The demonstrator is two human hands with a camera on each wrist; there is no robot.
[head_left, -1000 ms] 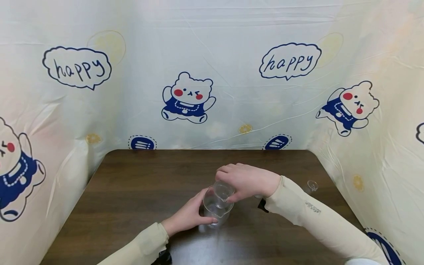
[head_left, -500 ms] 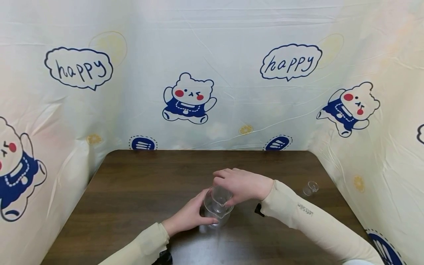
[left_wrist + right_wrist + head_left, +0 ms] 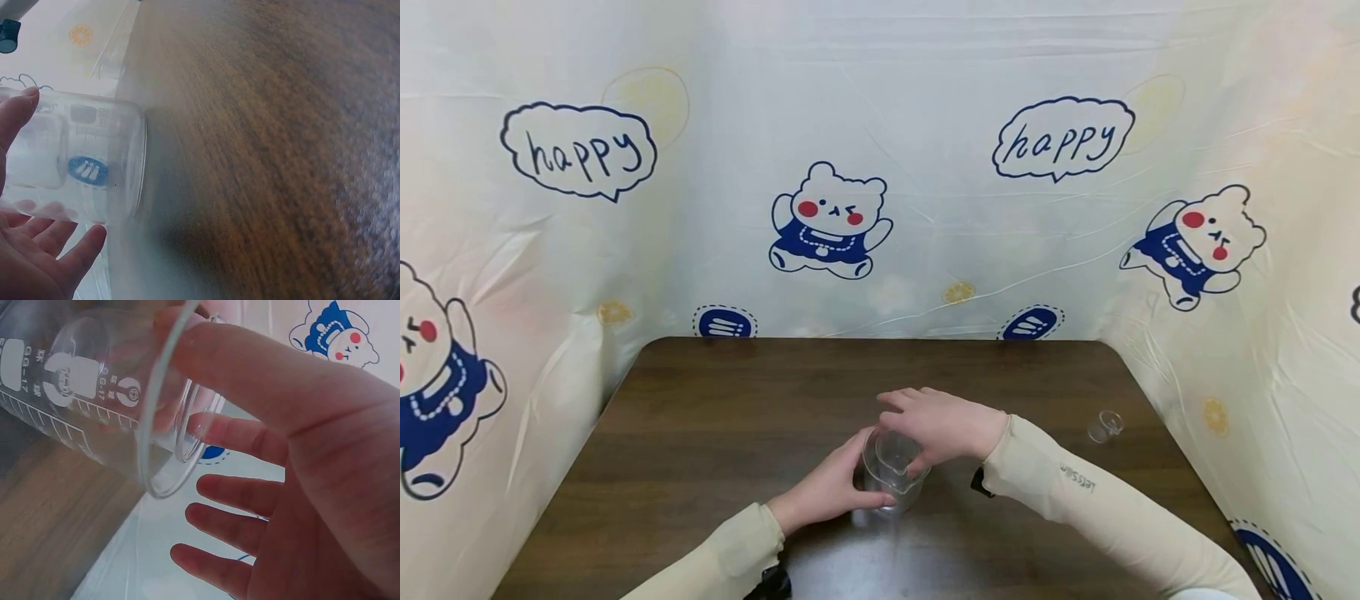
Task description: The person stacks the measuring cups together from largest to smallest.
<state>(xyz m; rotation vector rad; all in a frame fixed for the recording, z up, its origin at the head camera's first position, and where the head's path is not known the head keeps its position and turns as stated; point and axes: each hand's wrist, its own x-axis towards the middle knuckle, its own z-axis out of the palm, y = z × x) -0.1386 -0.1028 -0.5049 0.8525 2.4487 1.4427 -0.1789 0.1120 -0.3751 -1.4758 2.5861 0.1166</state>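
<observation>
Our left hand (image 3: 826,490) curls round the big beaker (image 3: 94,140); our right hand (image 3: 943,427) pinches the small beaker (image 3: 893,453) partway inside.

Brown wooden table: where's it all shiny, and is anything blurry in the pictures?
Head view: pale glare on the brown wooden table, at the bottom middle of the picture. Left wrist view: whitish haze veils the table by the base of the large clear glass beaker, with a dark, shadow-like patch nearby. Right wrist view: the beaker's white printing looks fairly crisp, the table behind it softer.
</observation>
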